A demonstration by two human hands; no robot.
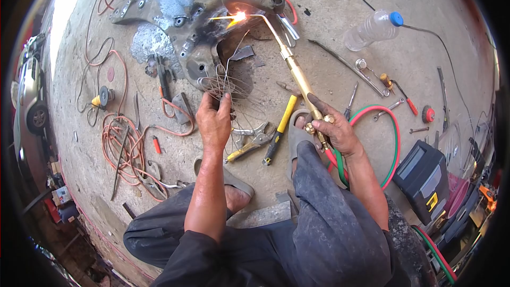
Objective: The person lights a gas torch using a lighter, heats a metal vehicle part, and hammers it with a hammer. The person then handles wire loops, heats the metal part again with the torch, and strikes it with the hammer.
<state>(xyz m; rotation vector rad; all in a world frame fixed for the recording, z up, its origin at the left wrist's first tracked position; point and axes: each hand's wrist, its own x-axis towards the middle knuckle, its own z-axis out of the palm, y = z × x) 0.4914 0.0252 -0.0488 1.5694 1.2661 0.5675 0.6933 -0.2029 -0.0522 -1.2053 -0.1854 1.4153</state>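
Note:
A brass gas torch [298,74] lies in my right hand [336,126], its fingers wrapped round the handle by the valves. Red and green hoses [396,146] run from its lower end. The torch tip burns with a bright flame [237,17] against a dark metal car part [199,34], which lies on the concrete. My left hand [215,117] pinches a coil of thin wire [229,82] just in front of the part. One bent end of the wire points up toward the flame, short of it.
A yellow-handled hammer [280,130] and pliers [249,146] lie between my feet. Tangled orange cable [125,149] spreads at the left. On the right are a plastic bottle [373,30], a long bar [348,67], a screwdriver [351,101], a wire brush [428,113] and a black toolbox [422,180].

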